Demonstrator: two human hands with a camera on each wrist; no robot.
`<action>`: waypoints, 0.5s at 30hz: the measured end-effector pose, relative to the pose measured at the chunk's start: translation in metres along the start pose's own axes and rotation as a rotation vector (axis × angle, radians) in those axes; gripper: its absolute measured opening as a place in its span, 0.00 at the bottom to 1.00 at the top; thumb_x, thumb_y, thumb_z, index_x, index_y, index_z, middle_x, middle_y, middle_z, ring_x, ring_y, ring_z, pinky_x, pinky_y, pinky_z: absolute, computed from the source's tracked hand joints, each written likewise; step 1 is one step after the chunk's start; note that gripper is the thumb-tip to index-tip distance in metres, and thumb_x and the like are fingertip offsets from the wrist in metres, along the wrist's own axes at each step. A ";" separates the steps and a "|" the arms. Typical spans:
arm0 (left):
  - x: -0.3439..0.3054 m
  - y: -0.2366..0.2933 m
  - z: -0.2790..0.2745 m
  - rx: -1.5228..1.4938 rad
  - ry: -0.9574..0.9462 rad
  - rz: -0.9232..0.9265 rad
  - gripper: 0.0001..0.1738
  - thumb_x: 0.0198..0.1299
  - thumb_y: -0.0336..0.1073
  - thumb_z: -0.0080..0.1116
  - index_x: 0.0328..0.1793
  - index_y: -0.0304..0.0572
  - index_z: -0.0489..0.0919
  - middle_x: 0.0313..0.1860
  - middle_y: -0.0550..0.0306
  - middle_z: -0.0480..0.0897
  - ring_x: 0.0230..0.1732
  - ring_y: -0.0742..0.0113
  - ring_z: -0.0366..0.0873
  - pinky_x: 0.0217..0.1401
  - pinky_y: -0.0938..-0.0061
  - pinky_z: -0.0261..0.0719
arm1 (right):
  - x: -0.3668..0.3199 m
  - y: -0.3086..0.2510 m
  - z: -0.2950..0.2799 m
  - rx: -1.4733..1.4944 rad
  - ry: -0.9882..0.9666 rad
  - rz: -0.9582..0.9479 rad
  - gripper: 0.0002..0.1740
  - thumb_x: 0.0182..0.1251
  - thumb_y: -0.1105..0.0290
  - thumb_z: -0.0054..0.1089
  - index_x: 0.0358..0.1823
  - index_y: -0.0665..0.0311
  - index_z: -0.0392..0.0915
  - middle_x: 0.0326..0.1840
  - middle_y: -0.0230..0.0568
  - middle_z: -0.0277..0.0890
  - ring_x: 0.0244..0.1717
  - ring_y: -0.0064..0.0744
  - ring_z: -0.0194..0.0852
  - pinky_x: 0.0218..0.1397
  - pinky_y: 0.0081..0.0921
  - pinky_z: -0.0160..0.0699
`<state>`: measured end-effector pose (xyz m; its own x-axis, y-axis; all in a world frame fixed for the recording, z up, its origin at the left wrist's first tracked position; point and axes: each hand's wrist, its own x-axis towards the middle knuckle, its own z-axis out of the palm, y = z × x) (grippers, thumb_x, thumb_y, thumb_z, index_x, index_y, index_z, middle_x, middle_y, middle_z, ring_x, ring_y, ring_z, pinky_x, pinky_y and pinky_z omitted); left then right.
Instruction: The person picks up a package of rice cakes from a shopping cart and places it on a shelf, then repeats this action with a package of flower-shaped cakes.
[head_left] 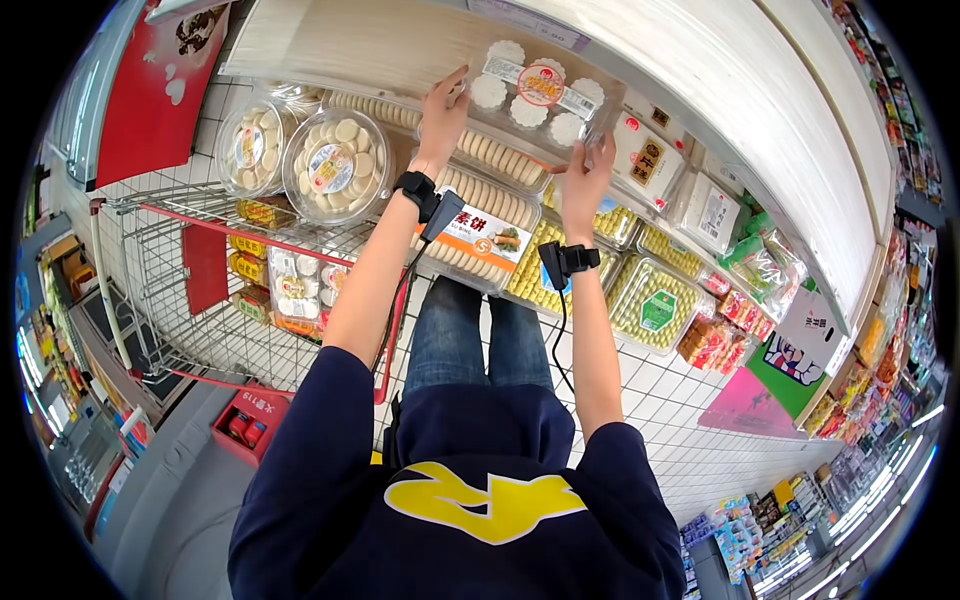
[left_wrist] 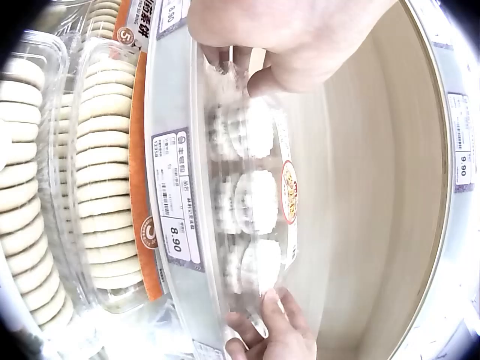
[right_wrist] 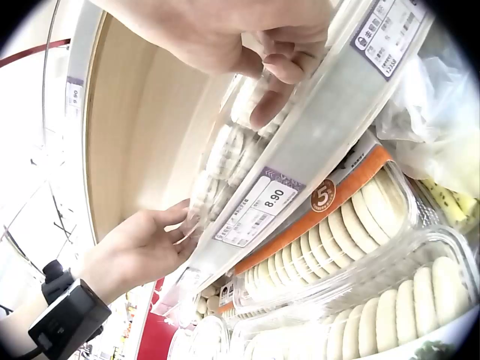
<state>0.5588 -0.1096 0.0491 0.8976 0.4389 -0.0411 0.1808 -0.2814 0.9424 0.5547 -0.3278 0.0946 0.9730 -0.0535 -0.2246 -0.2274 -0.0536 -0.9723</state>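
Note:
A clear plastic box of white scalloped pastries (head_left: 541,86) with a round red label lies on a pale wooden shelf (head_left: 350,45). My left hand (head_left: 441,122) grips its left end, the fingers bent around the clear plastic in the left wrist view. At the opposite end my right hand (head_left: 585,185) holds the box, thumb and fingers curled at its corner in the right wrist view. From the side, the pastries (left_wrist: 257,202) show in two layers behind the shelf's front edge, where a price tag (left_wrist: 175,199) reads 8.90.
Below the shelf stand long trays of round biscuits (head_left: 490,205), one with an orange label. Round tubs (head_left: 335,165) sit to the left, above a wire shopping cart (head_left: 210,290). Boxes of small green pastries (head_left: 655,300) and white packs (head_left: 645,160) line the right.

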 end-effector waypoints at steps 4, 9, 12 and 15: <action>0.001 0.003 -0.005 -0.151 -0.020 -0.037 0.22 0.64 0.32 0.50 0.65 0.44 0.72 0.57 0.48 0.76 0.57 0.59 0.72 0.61 0.72 0.67 | -0.003 0.001 0.006 -0.057 0.025 -0.087 0.29 0.73 0.73 0.45 0.72 0.67 0.47 0.73 0.58 0.50 0.23 0.25 0.74 0.30 0.23 0.72; -0.005 0.008 -0.011 -0.302 -0.040 -0.107 0.22 0.66 0.32 0.50 0.66 0.42 0.71 0.59 0.51 0.76 0.60 0.67 0.71 0.63 0.76 0.65 | -0.007 -0.002 0.009 -0.039 0.009 -0.087 0.27 0.73 0.74 0.43 0.71 0.67 0.50 0.76 0.51 0.47 0.25 0.24 0.73 0.30 0.23 0.71; -0.014 0.014 -0.016 -0.315 -0.032 -0.117 0.22 0.65 0.31 0.50 0.66 0.41 0.71 0.59 0.51 0.76 0.60 0.67 0.71 0.64 0.75 0.65 | -0.011 -0.006 0.010 -0.021 0.014 -0.125 0.26 0.72 0.76 0.41 0.70 0.67 0.52 0.75 0.51 0.48 0.24 0.24 0.72 0.29 0.23 0.70; -0.018 0.014 -0.022 -0.331 -0.014 -0.108 0.21 0.65 0.31 0.50 0.65 0.41 0.72 0.59 0.50 0.76 0.60 0.66 0.71 0.64 0.74 0.65 | -0.014 -0.011 0.014 -0.032 0.049 -0.214 0.24 0.70 0.79 0.38 0.67 0.67 0.55 0.75 0.49 0.48 0.24 0.24 0.72 0.29 0.22 0.70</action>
<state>0.5361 -0.1029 0.0699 0.8863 0.4384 -0.1491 0.1369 0.0593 0.9888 0.5437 -0.3130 0.1073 0.9963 -0.0857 -0.0092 -0.0178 -0.1000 -0.9948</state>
